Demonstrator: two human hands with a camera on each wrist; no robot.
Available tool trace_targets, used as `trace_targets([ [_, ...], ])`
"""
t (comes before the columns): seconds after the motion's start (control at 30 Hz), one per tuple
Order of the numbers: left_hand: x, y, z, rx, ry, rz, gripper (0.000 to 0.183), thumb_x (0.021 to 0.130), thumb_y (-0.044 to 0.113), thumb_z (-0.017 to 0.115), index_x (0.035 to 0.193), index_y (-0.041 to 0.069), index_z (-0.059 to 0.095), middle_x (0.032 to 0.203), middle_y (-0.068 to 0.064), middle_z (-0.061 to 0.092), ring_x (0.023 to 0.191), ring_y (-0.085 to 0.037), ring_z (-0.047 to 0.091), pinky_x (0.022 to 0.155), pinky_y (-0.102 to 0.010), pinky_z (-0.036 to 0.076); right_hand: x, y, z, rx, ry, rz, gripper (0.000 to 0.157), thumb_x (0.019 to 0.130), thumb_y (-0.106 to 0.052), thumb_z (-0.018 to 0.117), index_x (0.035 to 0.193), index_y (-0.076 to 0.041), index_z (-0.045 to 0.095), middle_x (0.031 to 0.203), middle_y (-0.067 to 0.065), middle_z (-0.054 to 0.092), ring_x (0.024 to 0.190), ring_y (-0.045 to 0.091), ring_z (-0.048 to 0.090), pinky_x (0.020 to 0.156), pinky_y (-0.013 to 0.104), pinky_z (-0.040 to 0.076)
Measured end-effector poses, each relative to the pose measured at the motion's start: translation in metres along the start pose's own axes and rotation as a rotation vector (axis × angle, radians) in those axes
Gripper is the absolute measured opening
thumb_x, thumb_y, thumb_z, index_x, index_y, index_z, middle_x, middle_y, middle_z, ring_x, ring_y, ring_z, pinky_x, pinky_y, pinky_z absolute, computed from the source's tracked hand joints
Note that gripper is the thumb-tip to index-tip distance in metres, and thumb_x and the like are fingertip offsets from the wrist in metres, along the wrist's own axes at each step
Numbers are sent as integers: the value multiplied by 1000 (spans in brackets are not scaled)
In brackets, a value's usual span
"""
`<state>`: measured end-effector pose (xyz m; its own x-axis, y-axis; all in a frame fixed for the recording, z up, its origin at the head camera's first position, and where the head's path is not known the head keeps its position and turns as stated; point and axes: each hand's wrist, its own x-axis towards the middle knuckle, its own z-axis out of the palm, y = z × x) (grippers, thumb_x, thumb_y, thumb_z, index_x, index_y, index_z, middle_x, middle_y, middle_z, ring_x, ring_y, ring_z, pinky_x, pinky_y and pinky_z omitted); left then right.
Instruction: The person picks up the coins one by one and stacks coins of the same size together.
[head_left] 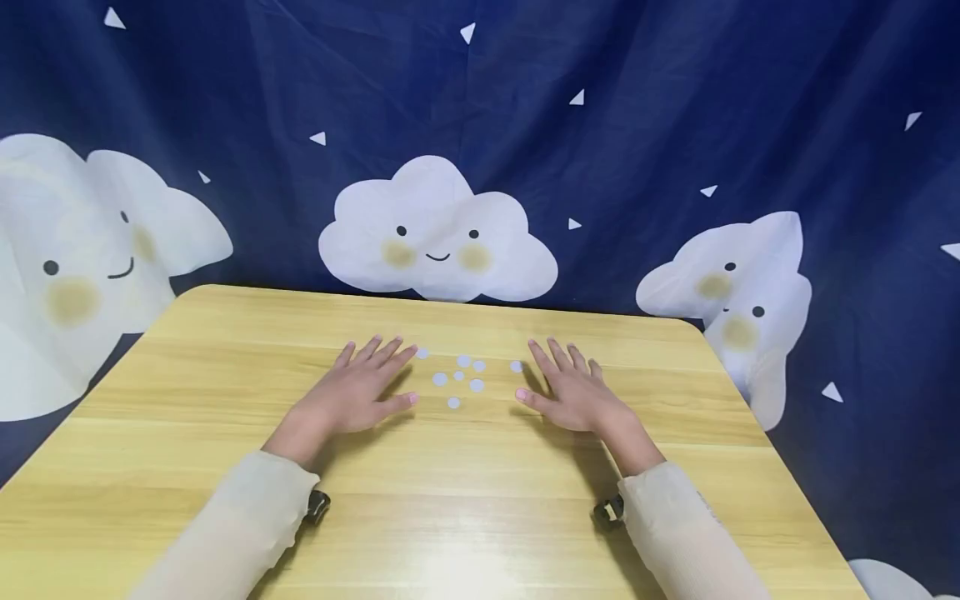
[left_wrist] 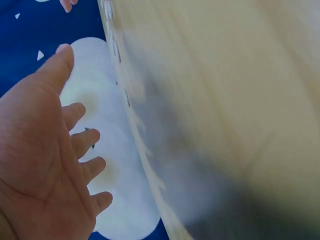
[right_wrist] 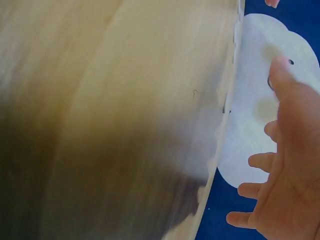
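Several small, flat, pale round discs (head_left: 440, 379) lie in a loose group on the wooden table. My left hand (head_left: 352, 393) is held over the tabletop to their left, fingers spread and straight. One disc (head_left: 422, 354) lies right by its index fingertip. On the other side my right hand (head_left: 576, 398) is likewise spread, with a lone disc (head_left: 517, 366) close to its thumb and index finger. Neither hand holds anything. Both wrist views show the open palms, and the left wrist view catches discs (left_wrist: 116, 51) edge-on along the table.
The light wooden table (head_left: 465, 475) has rounded far corners. Behind it hangs a dark blue curtain (head_left: 600, 158) printed with smiling white clouds (head_left: 438, 204) and small triangles. A black device (head_left: 318, 507) sits under the left cuff, another (head_left: 609, 512) under the right.
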<state>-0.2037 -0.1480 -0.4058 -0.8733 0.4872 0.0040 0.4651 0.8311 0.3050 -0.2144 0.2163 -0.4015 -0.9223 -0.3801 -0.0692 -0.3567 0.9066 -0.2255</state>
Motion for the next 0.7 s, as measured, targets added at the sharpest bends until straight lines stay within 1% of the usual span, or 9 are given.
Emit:
trace_targets([
  [0.13,11,10,2,2,8,43,73,103,55,52,162,17,31,166,-16,26,154,-42,15,121,-66,5,1,3,-1,3,13,-11,81,100,-59,56,163,-15,28,167,21,21,148,53,22,111,76,21],
  [0.23,21,18,5,15,12,75,71,104,53,52,161,15,33,165,-17,31,153,-42,19,121,-65,10,4,5,0,-2,27,-17,76,101,-54,58,160,-12,35,164,22,29,145,51,30,110,72,28],
  [0.33,33,26,6,34,16,103,69,104,51,52,160,14,35,163,-17,34,151,-42,24,121,-63,15,5,8,-1,-4,32,-13,73,101,-52,58,158,-11,37,160,22,37,142,49,37,108,70,33],
  [0.43,45,37,7,44,-4,128,68,104,50,53,160,14,36,162,-16,35,150,-41,27,121,-61,18,6,11,-1,-1,28,-7,72,101,-51,59,157,-10,39,156,22,42,139,47,42,107,69,36],
  [0.57,59,52,7,50,-38,156,67,105,50,52,160,15,35,163,-15,34,150,-39,28,120,-61,20,7,14,-2,2,34,-12,69,102,-48,60,155,-8,42,152,22,47,135,47,47,105,69,39],
  [0.7,74,65,7,56,-31,183,66,105,50,53,159,16,37,162,-13,37,148,-36,31,119,-59,24,10,18,-3,-4,46,-5,68,101,-47,62,153,-8,45,149,22,49,133,46,49,105,68,40],
])
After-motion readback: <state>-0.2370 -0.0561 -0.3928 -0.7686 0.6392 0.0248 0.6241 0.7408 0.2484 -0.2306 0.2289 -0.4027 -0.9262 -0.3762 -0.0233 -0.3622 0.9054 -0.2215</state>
